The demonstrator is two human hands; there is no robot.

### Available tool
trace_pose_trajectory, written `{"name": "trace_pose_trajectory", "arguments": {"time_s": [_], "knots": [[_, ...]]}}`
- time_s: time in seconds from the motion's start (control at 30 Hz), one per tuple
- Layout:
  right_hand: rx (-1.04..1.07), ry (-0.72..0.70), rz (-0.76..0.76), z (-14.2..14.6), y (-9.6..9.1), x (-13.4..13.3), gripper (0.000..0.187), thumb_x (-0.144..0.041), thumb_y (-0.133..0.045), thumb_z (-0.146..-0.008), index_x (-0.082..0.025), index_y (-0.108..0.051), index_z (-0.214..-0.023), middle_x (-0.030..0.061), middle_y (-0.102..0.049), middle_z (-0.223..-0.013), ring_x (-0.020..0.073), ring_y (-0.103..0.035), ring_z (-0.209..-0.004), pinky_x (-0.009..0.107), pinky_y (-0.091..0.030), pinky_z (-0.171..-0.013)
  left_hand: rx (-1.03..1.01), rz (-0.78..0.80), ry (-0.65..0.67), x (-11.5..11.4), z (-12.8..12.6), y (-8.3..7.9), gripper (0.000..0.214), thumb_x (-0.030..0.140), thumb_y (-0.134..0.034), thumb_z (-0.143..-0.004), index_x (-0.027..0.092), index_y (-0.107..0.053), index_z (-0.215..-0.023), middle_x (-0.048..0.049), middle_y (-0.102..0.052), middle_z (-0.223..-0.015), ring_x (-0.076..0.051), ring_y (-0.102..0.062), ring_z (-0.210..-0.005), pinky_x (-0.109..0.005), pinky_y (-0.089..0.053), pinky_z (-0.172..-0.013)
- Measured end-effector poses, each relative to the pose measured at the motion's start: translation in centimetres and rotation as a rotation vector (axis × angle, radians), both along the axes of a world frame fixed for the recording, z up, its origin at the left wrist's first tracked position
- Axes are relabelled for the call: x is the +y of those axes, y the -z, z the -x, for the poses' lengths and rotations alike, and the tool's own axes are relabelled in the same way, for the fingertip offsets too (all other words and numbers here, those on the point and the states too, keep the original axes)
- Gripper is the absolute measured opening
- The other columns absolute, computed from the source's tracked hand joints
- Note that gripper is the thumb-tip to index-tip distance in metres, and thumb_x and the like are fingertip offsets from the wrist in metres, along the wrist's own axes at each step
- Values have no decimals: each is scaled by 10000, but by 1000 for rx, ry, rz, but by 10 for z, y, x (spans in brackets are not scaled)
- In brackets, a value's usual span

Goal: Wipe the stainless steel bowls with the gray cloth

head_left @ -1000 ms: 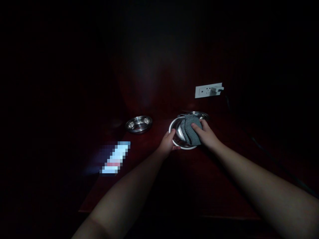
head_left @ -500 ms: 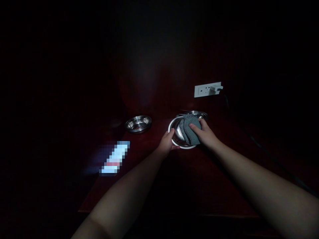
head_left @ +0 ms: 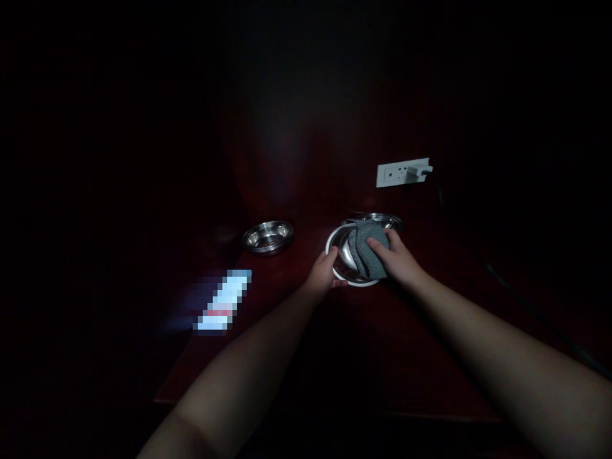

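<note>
A shiny metal bowl (head_left: pixel 345 255) with a pale rim is tilted toward me above the table. My left hand (head_left: pixel 324 275) grips its left edge, thumb over the rim and fingers below. Folded over the bowl's right side is a grey-green cloth (head_left: pixel 370 252), which my right hand (head_left: pixel 399 258) pinches with the thumb on top. The cloth covers part of the bowl's inside and its right rim. Some of my right fingers are hidden behind the cloth.
Shallow metal dishes (head_left: pixel 268 238) sit at the back left of the dark red table (head_left: pixel 229 376), and another metal dish (head_left: pixel 389 221) lies behind the cloth. A pixelated bright screen (head_left: pixel 224 303) is on the left. A wall socket (head_left: pixel 403 173) holds a plug; a cable runs down the right.
The whole view has shifted slightly, so everything appears a little further right. Both hands keep their grips on the bowl and the cloth, with hardly any other motion.
</note>
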State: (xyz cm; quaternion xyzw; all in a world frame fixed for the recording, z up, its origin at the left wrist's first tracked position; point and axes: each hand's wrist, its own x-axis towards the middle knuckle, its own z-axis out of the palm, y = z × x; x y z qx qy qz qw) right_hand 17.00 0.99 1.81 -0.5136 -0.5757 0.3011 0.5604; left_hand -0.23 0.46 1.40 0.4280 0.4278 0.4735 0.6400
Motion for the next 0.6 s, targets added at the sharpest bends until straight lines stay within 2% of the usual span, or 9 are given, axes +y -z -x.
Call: {"name": "trace_pose_trajectory", "arguments": {"time_s": [0.4,0.6], "knots": [[9,-19,5,1,1,-1,521,-564,-568,-700,-254,-490,-1111,50,-623,-1069,233,-594,-949,443,-442,-877,42,-10,-26,0,0,-4,371,484,-458,-806,217,-490,-1061,-43,-596,-830,-129,-587,-547,-230,-457,-402],[15,-23,10,3,-3,-4,524,-564,-570,-702,-248,-504,-1115,53,-619,-1078,231,-590,-960,436,-438,-890,37,-63,-52,-1,0,-4,393,475,-473,-804,185,-511,-1067,-19,-590,-686,-95,-507,-403,-201,-370,-347]]}}
